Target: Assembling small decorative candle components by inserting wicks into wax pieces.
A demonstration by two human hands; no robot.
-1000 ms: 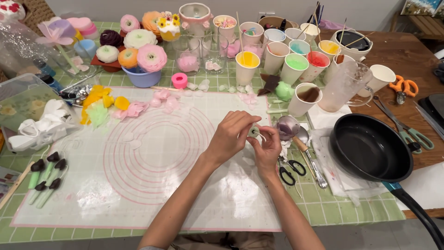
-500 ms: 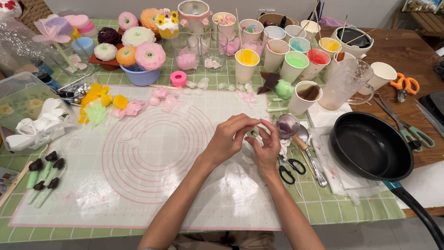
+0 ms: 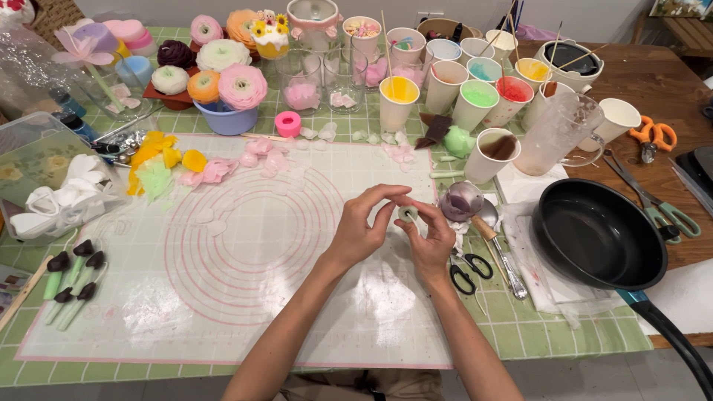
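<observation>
Barely shifted since before — left hand (image 3: 362, 230), right hand (image 3: 433, 241) meeting, fingertips pinched on small white piece (image 3: 407, 214), above silicone mat (image 3: 245, 297)

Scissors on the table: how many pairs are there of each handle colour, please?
Black-handled scissors: 1
Orange-handled scissors: 1
Green-handled scissors: 1
Total: 3

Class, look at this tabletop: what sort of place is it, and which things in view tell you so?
Probably a home craft table for making decorative flowers. Paper cups of coloured liquid line the back, finished flowers sit at the rear left, and loose petals lie on a ringed work mat, where both hands pinch a small white piece.
</observation>
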